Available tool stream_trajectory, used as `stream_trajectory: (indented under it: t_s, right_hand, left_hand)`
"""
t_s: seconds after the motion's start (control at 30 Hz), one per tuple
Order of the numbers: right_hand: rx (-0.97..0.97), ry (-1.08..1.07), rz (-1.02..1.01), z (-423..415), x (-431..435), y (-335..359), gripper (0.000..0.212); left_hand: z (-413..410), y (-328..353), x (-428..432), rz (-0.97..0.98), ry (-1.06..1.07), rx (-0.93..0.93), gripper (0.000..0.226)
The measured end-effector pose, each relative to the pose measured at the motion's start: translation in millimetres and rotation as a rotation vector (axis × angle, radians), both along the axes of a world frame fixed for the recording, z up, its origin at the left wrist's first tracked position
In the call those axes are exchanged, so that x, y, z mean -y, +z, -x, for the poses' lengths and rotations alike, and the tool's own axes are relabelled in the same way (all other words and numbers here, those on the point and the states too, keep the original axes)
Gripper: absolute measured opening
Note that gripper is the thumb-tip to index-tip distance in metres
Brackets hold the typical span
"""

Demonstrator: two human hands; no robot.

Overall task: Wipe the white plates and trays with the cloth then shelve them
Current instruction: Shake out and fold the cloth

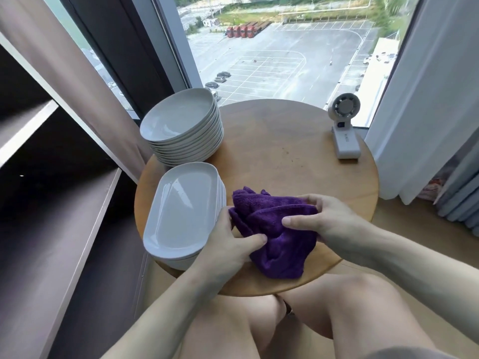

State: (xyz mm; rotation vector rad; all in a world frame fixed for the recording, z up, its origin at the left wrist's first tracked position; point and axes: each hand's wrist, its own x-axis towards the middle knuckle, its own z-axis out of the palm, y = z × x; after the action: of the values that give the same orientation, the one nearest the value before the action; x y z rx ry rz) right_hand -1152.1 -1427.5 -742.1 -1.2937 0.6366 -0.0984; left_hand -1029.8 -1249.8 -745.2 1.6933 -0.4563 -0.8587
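Note:
A crumpled purple cloth (274, 229) lies near the front edge of a round wooden table (285, 151). My left hand (233, 242) grips its left side, thumb pressed into the fabric. My right hand (318, 218) holds its right side, with the fingers curled over the top fold. To the left of the cloth sits a stack of white oblong trays (178, 211). Behind that stands a taller stack of white round plates (178, 120), at the table's back left.
A dark shelf unit (51, 203) with open compartments runs along the left. A small white desk fan (344, 125) stands at the table's back right. Curtains hang on both sides of a large window. My bare knees are under the table's front edge.

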Motion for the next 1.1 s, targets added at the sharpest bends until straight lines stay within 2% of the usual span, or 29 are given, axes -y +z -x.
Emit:
stream_trajectory:
  t_s: [0.1,0.17,0.3,0.37,0.47,0.53,0.6,0.67,0.77,1.0,1.1]
  right_hand:
    - [0.093,0.014,0.107,2.3,-2.6,5.4,0.022]
    - [0.119,0.001,0.223,5.5,-4.0,14.5,0.013]
    - [0.123,-0.043,0.370,16.0,-8.2,37.1,0.009]
    - [0.128,-0.047,0.423,22.8,-9.0,48.3,0.009]
    - [0.150,-0.014,0.487,26.3,-4.3,75.0,0.014]
    - [0.163,0.039,0.517,23.9,0.7,98.4,0.018]
    - [0.187,0.094,0.534,20.6,2.8,124.9,0.024]
    - [0.217,0.134,0.579,18.0,2.9,152.9,0.024]
    - [0.275,0.154,0.680,17.2,-0.8,196.9,0.019]
    - [0.477,-0.043,0.747,31.9,-6.7,286.9,0.013]
    - [0.558,-0.082,0.716,39.1,-11.7,315.5,0.018]
  left_hand:
    - [-1.1,-0.8,-2.8,-0.003,-0.009,-0.005,0.060]
    - [-0.7,0.2,-6.4,0.010,0.005,0.011,0.062]
    - [6.8,1.5,-14.1,-0.005,0.014,0.043,0.058]
    - [7.7,7.6,-16.6,-0.067,-0.018,0.101,0.065]
    - [4.1,24.7,-14.6,-0.171,-0.053,0.310,0.087]
    - [5.9,39.9,-8.8,-0.162,-0.057,0.448,0.087]
    - [9.7,58.4,-1.4,-0.070,-0.065,0.512,0.077]
    - [9.8,80.5,7.3,0.077,-0.083,0.427,0.064]
    - [5.3,121.9,12.6,0.285,-0.144,0.172,0.056]
    - [8.9,220.4,-3.0,0.474,-0.211,0.140,0.036]
    - [18.4,259.6,-9.7,0.551,-0.226,0.144,0.041]
